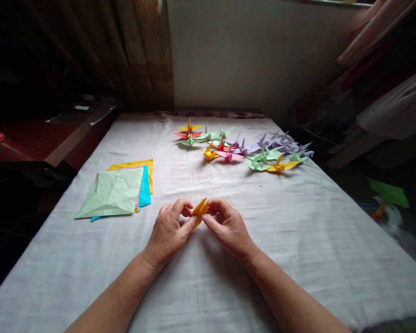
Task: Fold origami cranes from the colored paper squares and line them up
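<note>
A folded orange origami paper (199, 212) with narrow pointed ends is held low over the middle of the table. My left hand (170, 226) pinches its left side between thumb and fingers. From the right, my right hand (229, 225) pinches the same piece. Its lower part is partly hidden by my thumbs. Beyond my hands stand several finished paper cranes, among them an orange crane (281, 165), a pink crane (229, 155) and a purple crane (242, 148). To the left lies a loose stack of square papers, a pale green sheet (114, 192) on top.
A white cloth (298, 259) covers the table. Under the green sheet show a blue sheet (145, 187) and a yellow sheet (131, 163). Left of the table is a dark red wooden surface (27, 143) with a clear plastic bag (86, 111). Cloths (398, 106) hang at the right.
</note>
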Motion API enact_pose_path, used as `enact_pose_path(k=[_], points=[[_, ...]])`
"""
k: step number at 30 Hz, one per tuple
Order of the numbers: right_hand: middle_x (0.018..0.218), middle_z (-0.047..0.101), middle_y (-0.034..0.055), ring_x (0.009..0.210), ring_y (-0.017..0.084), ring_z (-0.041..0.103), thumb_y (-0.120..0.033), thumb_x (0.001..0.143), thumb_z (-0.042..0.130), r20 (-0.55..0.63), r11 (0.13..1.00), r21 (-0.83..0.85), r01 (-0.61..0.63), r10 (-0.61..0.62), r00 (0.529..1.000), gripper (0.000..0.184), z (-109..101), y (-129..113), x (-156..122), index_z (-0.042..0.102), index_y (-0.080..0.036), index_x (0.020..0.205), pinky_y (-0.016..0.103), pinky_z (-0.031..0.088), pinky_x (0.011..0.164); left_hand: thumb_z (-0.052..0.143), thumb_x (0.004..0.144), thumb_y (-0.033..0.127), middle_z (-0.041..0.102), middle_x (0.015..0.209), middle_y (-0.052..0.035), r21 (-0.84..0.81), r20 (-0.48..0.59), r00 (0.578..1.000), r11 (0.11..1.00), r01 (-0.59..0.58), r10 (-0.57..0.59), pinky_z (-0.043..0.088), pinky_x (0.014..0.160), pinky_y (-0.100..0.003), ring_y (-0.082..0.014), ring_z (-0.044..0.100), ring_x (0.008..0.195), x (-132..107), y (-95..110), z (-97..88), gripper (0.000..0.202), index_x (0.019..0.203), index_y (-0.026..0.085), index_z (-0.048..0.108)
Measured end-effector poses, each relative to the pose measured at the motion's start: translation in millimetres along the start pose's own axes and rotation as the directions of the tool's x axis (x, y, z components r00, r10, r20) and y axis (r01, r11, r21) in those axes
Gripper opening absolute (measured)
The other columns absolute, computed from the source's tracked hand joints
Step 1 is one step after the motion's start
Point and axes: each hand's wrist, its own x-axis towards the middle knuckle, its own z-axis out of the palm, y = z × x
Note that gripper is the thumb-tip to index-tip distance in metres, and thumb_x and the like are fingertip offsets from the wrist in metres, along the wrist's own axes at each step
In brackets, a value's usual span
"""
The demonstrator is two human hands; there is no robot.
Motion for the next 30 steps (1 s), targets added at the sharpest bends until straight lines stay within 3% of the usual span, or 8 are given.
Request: enact_pose_path(k=[6,13,16,19,23,26,30], points=[[0.080,0.065,0.0000,0.073,0.015,0.059,-0.028,0.079,0.064,-0.003,0.997,-0.071,0.026,-0.027,1.000,0.009,-2.7,-2.9,0.1,0.062,-0.022,0.085,0.028,0.050,0.070,0.065,0.081,0.029,0.068,0.077,0.0022,-0.014,0.011,1.000,1.000,0.013,-0.012,0.052,0.077,-0.031,-0.0166,0.066,0.075,0.2,1.2,-0.5,0.013,0.091,0.024,0.059],[0.082,0.067,0.0003,0.074,0.015,0.059,-0.025,0.081,0.063,0.063,0.999,0.028,0.045,-0.047,0.997,0.011,-0.1,-0.6,-0.4,0.067,-0.023,0.091,0.027,0.048,0.069,0.065,0.082,0.028,0.067,0.077,0.0024,-0.015,0.008,1.000,1.000,-0.026,0.026,0.052,0.072,-0.028,-0.0167,0.065,0.076,-1.5,0.9,0.0,0.015,0.095,0.025,0.059],[0.082,0.067,0.0005,0.074,0.015,0.058,-0.025,0.082,0.063,0.089,0.999,0.030,0.036,-0.039,0.995,0.009,0.2,1.4,-0.7,0.068,-0.023,0.089,0.028,0.048,0.069,0.062,0.084,0.026,0.070,0.083,0.0020,-0.033,-0.016,0.995,0.994,-0.101,0.100,0.052,0.078,-0.030,-0.0167,0.067,0.079,-2.3,-1.2,0.8,0.018,0.102,0.026,0.058],[0.082,0.067,0.0011,0.074,0.016,0.059,-0.025,0.082,0.063,0.100,0.999,0.025,0.048,-0.050,0.994,0.008,-0.8,0.9,-0.7,0.069,-0.024,0.088,0.029,0.049,0.069,0.059,0.088,0.022,0.073,0.092,0.0013,-0.038,-0.066,0.966,0.967,-0.254,0.251,0.050,0.082,-0.031,-0.0163,0.068,0.082,-2.0,-3.4,0.6,0.020,0.107,0.027,0.057],[0.082,0.068,0.0014,0.077,0.017,0.062,-0.021,0.084,0.063,0.032,0.980,-0.060,0.188,-0.187,0.982,0.009,-3.7,-4.9,-0.9,0.069,-0.025,0.088,0.031,0.050,0.073,0.055,0.092,0.018,0.074,0.089,0.0021,0.058,-0.117,0.906,0.913,-0.404,0.408,0.047,0.090,-0.035,-0.0161,0.068,0.081,-1.2,-4.0,-1.5,0.016,0.105,0.028,0.058],[0.083,0.067,0.0022,0.081,0.018,0.064,-0.018,0.085,0.060,-0.026,0.941,-0.168,0.295,-0.303,0.953,0.012,-6.1,-9.4,-1.8,0.069,-0.026,0.089,0.033,0.051,0.075,0.055,0.093,0.017,0.074,0.089,0.0018,0.109,-0.121,0.884,0.891,-0.440,0.451,0.045,0.096,-0.037,-0.0159,0.068,0.081,-1.5,-3.4,-2.8,0.017,0.107,0.028,0.055],[0.083,0.065,0.0016,0.076,0.016,0.062,-0.013,0.083,0.061,-0.056,0.861,-0.274,0.429,-0.460,0.886,0.016,-8.3,-11.7,-3.1,0.068,-0.025,0.090,0.032,0.049,0.071,0.054,0.093,0.018,0.073,0.090,-0.0010,0.165,-0.142,0.858,0.867,-0.471,0.493,0.047,0.093,-0.037,-0.0184,0.067,0.085,-1.9,-4.3,-2.6,0.018,0.110,0.025,0.053]])
